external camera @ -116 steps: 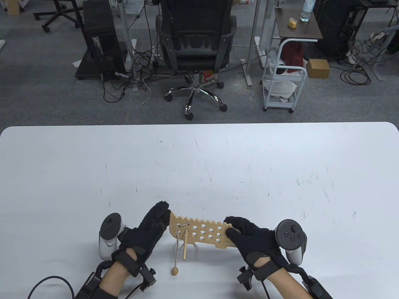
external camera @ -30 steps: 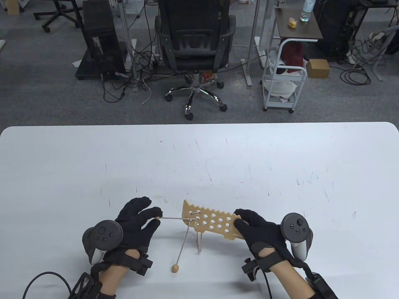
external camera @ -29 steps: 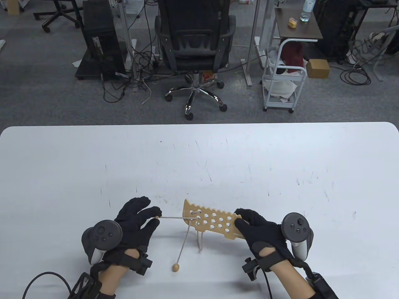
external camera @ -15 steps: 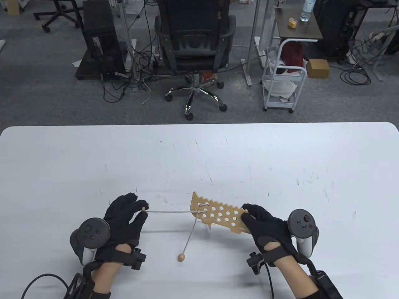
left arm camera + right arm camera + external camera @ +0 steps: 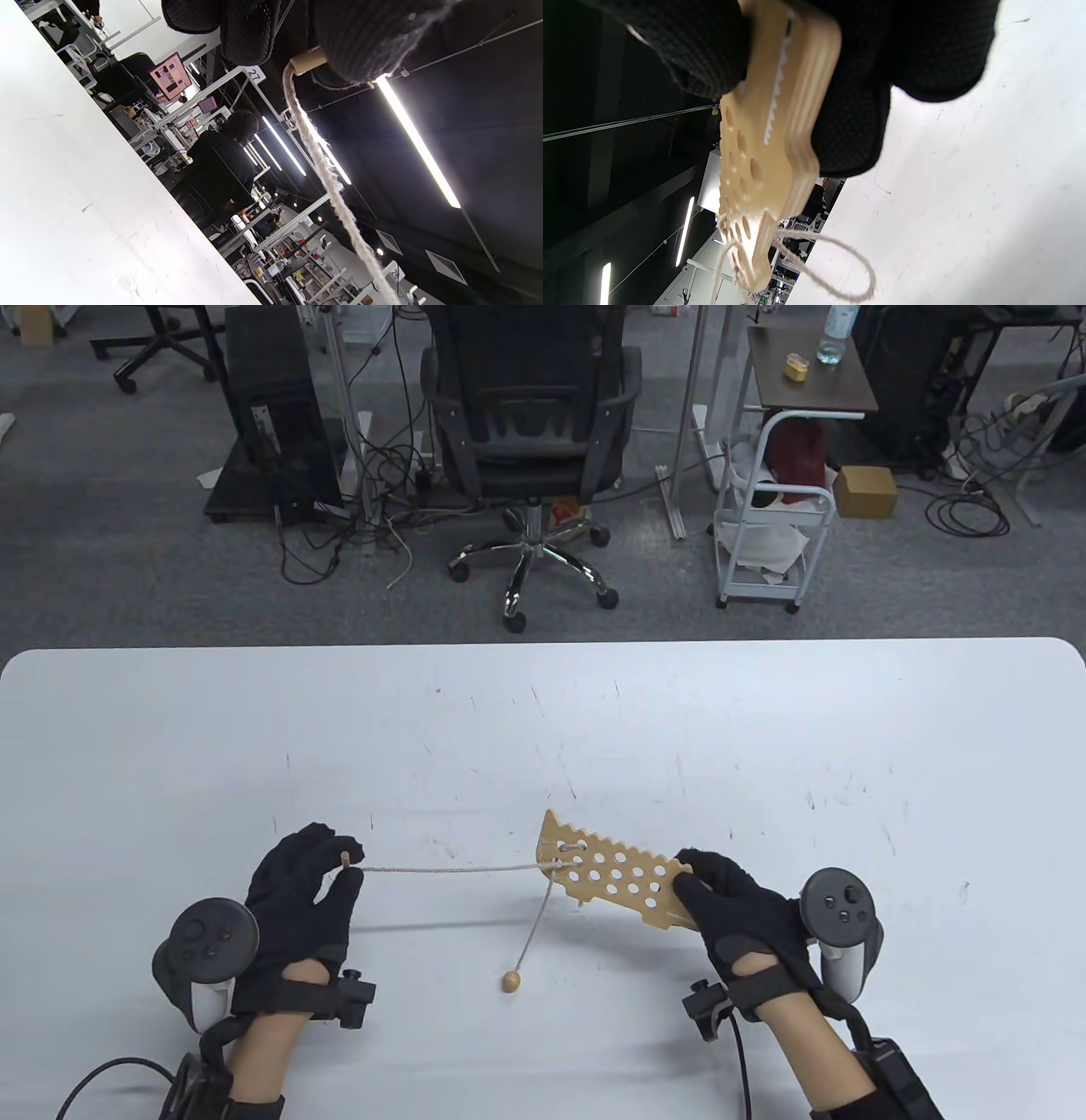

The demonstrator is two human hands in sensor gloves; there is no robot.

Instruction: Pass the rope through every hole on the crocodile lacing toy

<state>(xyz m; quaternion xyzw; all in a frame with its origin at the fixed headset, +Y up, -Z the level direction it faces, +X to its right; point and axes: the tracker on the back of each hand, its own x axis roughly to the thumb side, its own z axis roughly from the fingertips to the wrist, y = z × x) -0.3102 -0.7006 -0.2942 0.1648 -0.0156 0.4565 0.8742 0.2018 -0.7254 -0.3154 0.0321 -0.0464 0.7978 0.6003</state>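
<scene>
Your right hand grips the crocodile toy by its right end, lifted above the desk. Your left hand pinches the wooden needle, rope taut. Pull harder and the toy may twist from your grip, or the bead end may jam.

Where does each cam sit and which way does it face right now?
Table view: overhead, looking down at the table; shows the left hand, the right hand, both forearms.
Left wrist view: under the left hand, tilted up toward ceiling lights; fingertips pinch the wooden needle.
Right wrist view: under the right hand, sideways along the crocodile board; fingers hold it.
Shared: the rope appears in all three views.
</scene>
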